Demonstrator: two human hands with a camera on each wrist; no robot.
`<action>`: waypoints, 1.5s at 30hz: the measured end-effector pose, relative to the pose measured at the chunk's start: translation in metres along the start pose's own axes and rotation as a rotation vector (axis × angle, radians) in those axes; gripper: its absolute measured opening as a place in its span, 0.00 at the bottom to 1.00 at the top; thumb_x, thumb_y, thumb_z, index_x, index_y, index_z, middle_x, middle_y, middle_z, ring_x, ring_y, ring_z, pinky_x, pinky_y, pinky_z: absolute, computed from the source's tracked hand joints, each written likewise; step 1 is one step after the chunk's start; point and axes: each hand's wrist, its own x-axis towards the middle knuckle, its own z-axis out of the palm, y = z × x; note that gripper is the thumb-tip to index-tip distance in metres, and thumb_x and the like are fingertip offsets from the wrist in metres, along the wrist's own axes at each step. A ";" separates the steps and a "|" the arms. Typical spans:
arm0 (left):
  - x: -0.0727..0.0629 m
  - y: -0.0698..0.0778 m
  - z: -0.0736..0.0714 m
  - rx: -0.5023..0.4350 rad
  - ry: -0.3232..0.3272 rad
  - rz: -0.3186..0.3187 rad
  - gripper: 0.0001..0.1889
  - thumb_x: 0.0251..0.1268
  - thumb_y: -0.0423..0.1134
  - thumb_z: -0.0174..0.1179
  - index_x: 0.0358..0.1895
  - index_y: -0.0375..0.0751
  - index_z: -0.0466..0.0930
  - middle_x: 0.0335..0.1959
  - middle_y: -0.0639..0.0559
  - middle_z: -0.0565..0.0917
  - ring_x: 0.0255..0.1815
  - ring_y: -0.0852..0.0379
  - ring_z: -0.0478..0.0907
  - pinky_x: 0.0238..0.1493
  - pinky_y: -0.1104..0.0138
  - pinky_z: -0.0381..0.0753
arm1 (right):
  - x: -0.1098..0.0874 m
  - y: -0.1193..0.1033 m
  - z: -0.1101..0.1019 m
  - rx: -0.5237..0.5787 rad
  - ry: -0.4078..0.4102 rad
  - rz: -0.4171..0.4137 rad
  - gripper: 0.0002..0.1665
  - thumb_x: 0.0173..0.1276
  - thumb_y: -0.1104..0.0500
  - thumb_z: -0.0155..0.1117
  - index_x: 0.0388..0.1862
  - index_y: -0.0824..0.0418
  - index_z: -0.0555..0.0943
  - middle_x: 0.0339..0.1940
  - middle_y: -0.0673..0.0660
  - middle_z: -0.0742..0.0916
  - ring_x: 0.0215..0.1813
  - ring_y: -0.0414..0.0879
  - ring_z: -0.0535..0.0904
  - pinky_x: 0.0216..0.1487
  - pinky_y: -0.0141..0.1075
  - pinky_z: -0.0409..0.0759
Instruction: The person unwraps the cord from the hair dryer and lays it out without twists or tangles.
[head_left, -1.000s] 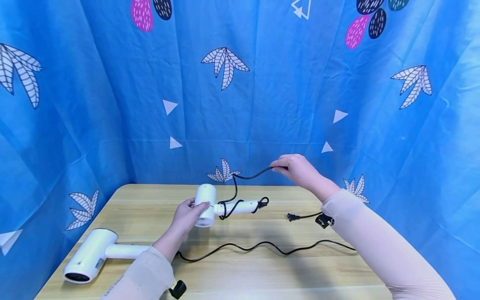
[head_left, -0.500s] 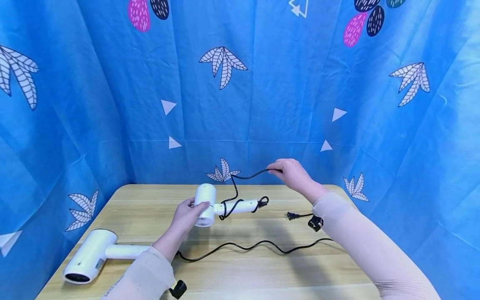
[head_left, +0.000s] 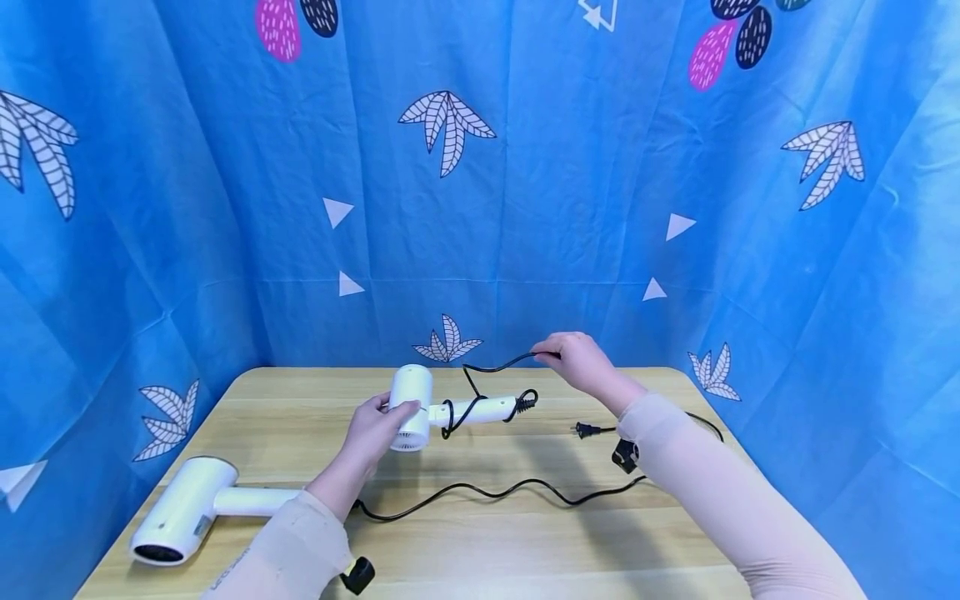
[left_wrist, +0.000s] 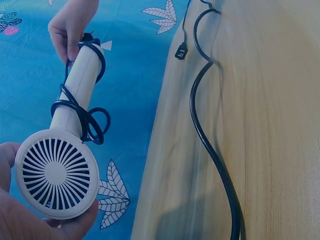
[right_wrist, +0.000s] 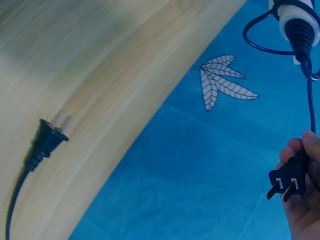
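My left hand (head_left: 375, 429) grips a white hair dryer (head_left: 411, 383) by its head, above the far half of the table. Its round intake grille (left_wrist: 55, 173) faces the left wrist camera, and its handle (head_left: 487, 410) points right. A black cord (head_left: 501, 367) is looped around that handle and runs up to my right hand (head_left: 583, 360). My right hand pinches the cord's end, up and right of the handle. In the right wrist view the two-pin plug (right_wrist: 289, 177) at that end sticks out from between the fingers.
A larger white hair dryer (head_left: 182, 510) lies at the table's left, its handle partly behind my left forearm. A wavy black cord (head_left: 517, 485) crosses the wooden table (head_left: 480, 558). Another two-pin plug (head_left: 587, 430) lies at the right. A blue patterned curtain (head_left: 480, 225) surrounds the table.
My right hand has moved down and slightly left, drawing the cord lower across the dryer's handle. My left hand and the dryer have stayed nearly still.
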 end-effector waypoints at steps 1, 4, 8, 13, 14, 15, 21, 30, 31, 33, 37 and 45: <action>0.000 0.000 0.000 -0.001 0.000 0.000 0.42 0.63 0.53 0.65 0.74 0.32 0.61 0.63 0.33 0.74 0.58 0.39 0.77 0.60 0.49 0.77 | 0.000 0.001 0.002 -0.002 -0.001 -0.003 0.12 0.70 0.62 0.67 0.49 0.61 0.88 0.41 0.55 0.90 0.43 0.50 0.86 0.43 0.42 0.84; 0.000 0.000 0.000 -0.003 0.001 -0.003 0.42 0.63 0.52 0.65 0.74 0.32 0.61 0.63 0.34 0.74 0.58 0.39 0.77 0.61 0.49 0.76 | -0.001 0.005 0.007 0.000 -0.004 -0.005 0.12 0.70 0.62 0.67 0.50 0.61 0.88 0.42 0.55 0.90 0.43 0.50 0.86 0.44 0.43 0.84; -0.001 0.001 -0.001 -0.004 0.005 -0.001 0.42 0.63 0.53 0.65 0.74 0.32 0.60 0.62 0.33 0.74 0.58 0.39 0.77 0.61 0.49 0.76 | -0.004 0.010 0.012 0.004 -0.013 -0.001 0.12 0.70 0.61 0.67 0.50 0.61 0.88 0.42 0.55 0.90 0.44 0.50 0.86 0.45 0.43 0.84; -0.001 0.001 -0.002 -0.003 0.008 0.000 0.43 0.63 0.53 0.65 0.74 0.31 0.61 0.62 0.33 0.74 0.58 0.39 0.76 0.61 0.49 0.76 | -0.010 0.014 0.018 0.009 -0.023 0.001 0.11 0.70 0.61 0.67 0.49 0.60 0.89 0.42 0.55 0.90 0.45 0.51 0.86 0.47 0.44 0.84; 0.000 0.001 -0.003 -0.005 0.008 -0.001 0.42 0.63 0.53 0.65 0.74 0.31 0.61 0.62 0.33 0.74 0.58 0.39 0.76 0.61 0.49 0.76 | -0.011 0.014 0.019 0.013 -0.023 -0.002 0.11 0.70 0.61 0.67 0.49 0.61 0.89 0.42 0.55 0.90 0.45 0.51 0.86 0.47 0.45 0.84; 0.000 0.001 -0.003 -0.006 0.008 -0.001 0.42 0.63 0.53 0.65 0.74 0.31 0.61 0.62 0.33 0.74 0.58 0.39 0.76 0.61 0.49 0.76 | -0.012 0.015 0.021 0.016 -0.026 -0.002 0.11 0.70 0.61 0.67 0.49 0.61 0.89 0.42 0.55 0.90 0.45 0.51 0.86 0.47 0.44 0.85; 0.001 -0.001 -0.003 -0.010 0.006 -0.003 0.42 0.63 0.52 0.65 0.74 0.30 0.60 0.63 0.33 0.74 0.59 0.38 0.76 0.62 0.48 0.75 | -0.019 0.017 0.027 0.027 -0.035 0.001 0.11 0.69 0.62 0.67 0.48 0.61 0.89 0.43 0.56 0.90 0.45 0.51 0.87 0.46 0.43 0.85; 0.001 -0.001 -0.006 -0.002 0.010 -0.003 0.43 0.64 0.54 0.65 0.74 0.31 0.60 0.63 0.32 0.73 0.59 0.38 0.76 0.61 0.49 0.76 | -0.029 0.021 0.032 0.040 -0.046 -0.010 0.10 0.68 0.63 0.68 0.47 0.61 0.89 0.43 0.56 0.90 0.46 0.52 0.87 0.47 0.44 0.85; 0.001 -0.002 -0.006 -0.001 0.011 -0.005 0.43 0.64 0.54 0.65 0.74 0.31 0.60 0.63 0.33 0.73 0.59 0.38 0.76 0.61 0.49 0.76 | -0.030 0.022 0.033 0.043 -0.045 -0.015 0.10 0.68 0.63 0.68 0.47 0.62 0.89 0.43 0.56 0.90 0.46 0.52 0.87 0.48 0.44 0.85; 0.002 -0.002 -0.007 0.002 0.013 -0.009 0.44 0.63 0.54 0.65 0.74 0.31 0.60 0.64 0.33 0.73 0.59 0.39 0.75 0.62 0.49 0.75 | -0.032 0.022 0.035 0.050 -0.040 -0.025 0.10 0.67 0.64 0.69 0.46 0.61 0.89 0.44 0.56 0.90 0.47 0.52 0.87 0.49 0.44 0.85; 0.002 -0.002 -0.008 0.012 0.020 -0.014 0.44 0.63 0.55 0.65 0.74 0.31 0.59 0.64 0.33 0.73 0.60 0.38 0.75 0.63 0.48 0.74 | -0.037 0.021 0.038 0.047 -0.029 -0.047 0.09 0.67 0.65 0.69 0.44 0.62 0.90 0.42 0.56 0.91 0.45 0.51 0.87 0.47 0.44 0.85; 0.003 -0.004 -0.011 0.012 0.022 -0.013 0.44 0.63 0.55 0.64 0.74 0.31 0.59 0.63 0.33 0.73 0.60 0.38 0.75 0.63 0.49 0.75 | -0.045 0.024 0.040 0.048 0.005 -0.083 0.07 0.66 0.65 0.70 0.42 0.60 0.90 0.37 0.53 0.90 0.40 0.47 0.86 0.43 0.41 0.85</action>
